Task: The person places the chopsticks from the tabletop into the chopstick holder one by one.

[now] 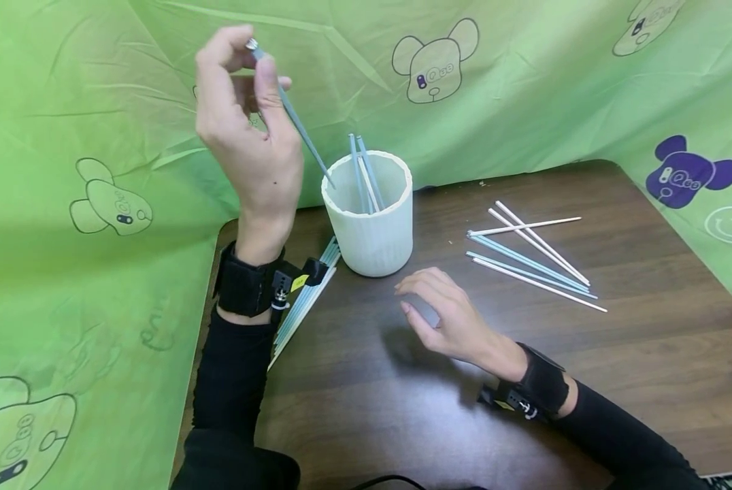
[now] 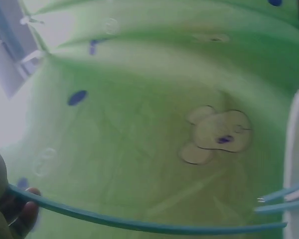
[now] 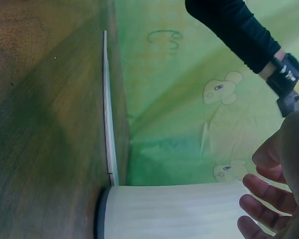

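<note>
My left hand (image 1: 252, 136), raised at the upper left, pinches a blue chopstick (image 1: 305, 133) near its top end. The stick slants down to the right, its lower tip at the left rim of a white cup (image 1: 369, 238). Inside the cup, two blue chopsticks and a white chopstick (image 1: 371, 184) lean upright. In the left wrist view the held blue chopstick (image 2: 139, 225) runs across toward the cup wall (image 2: 296, 149). My right hand (image 1: 445, 313) hovers in front of the cup with loosely bent fingers and holds nothing; the right wrist view shows its fingers (image 3: 266, 191) beside the cup (image 3: 174, 211).
On the wooden table (image 1: 647, 272), several blue and white chopsticks (image 1: 531, 255) lie crossed to the right. Another bundle of chopsticks (image 1: 305, 303) lies left of the cup, partly behind the left wrist. A green printed cloth (image 1: 543, 88) hangs behind and beside the table.
</note>
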### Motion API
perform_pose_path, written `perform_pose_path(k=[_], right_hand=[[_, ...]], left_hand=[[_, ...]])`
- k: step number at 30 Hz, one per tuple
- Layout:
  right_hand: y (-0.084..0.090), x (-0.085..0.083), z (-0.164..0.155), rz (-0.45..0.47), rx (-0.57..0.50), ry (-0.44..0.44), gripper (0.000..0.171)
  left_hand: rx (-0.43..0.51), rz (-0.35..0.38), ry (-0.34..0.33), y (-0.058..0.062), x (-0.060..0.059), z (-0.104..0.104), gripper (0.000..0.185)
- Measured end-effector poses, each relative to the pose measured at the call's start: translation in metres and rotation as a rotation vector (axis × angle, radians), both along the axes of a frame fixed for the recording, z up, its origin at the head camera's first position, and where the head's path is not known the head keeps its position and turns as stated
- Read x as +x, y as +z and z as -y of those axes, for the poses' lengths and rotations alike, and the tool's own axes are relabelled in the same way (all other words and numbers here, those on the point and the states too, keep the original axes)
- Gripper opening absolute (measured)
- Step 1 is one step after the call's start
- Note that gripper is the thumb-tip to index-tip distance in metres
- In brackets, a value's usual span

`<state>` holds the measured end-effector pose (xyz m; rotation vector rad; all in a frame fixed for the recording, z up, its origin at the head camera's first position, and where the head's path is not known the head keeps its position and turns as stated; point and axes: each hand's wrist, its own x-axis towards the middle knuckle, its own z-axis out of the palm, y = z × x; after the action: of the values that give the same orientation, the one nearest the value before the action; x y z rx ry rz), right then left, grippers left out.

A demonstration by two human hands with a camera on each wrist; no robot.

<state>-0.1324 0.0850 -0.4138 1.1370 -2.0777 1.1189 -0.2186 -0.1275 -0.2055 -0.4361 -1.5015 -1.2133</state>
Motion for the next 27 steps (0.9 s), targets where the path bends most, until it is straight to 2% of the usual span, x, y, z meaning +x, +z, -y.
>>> perform_pose_path(k=[4,11,15,18,21,24,27], right_hand=[[-0.001,0.0,-0.001,0.004,-0.006,0.0,0.02],[-0.003,-0.001,-0.004,0.02,-0.011,-0.007,0.02],[-0.004,-0.001,-0.004,0.03,-0.01,-0.014,0.02],[-0.004,-0.001,-0.004,0.032,-0.011,-0.011,0.02],[-0.004,-0.001,-0.004,0.029,-0.013,-0.009,0.019],[-0.004,-0.001,-0.005,0.031,-0.017,-0.012,0.019],[-0.004,-0.002,-0.006,0.038,-0.024,-0.017,0.018]], left_hand=[[-0.052,0.141,0.035,-0.02,-0.016,0.001,0.02],[-0.134,0.277,0.062,-0.055,-0.045,0.003,0.021],[-0.181,0.432,0.046,-0.078,-0.059,0.003,0.021],[-0.252,0.553,0.033,-0.097,-0.066,0.004,0.022],[-0.373,0.648,0.042,-0.114,-0.071,0.008,0.022],[-0.464,0.698,0.053,-0.123,-0.073,0.01,0.023],[-0.483,0.727,0.049,-0.124,-0.075,0.011,0.025]])
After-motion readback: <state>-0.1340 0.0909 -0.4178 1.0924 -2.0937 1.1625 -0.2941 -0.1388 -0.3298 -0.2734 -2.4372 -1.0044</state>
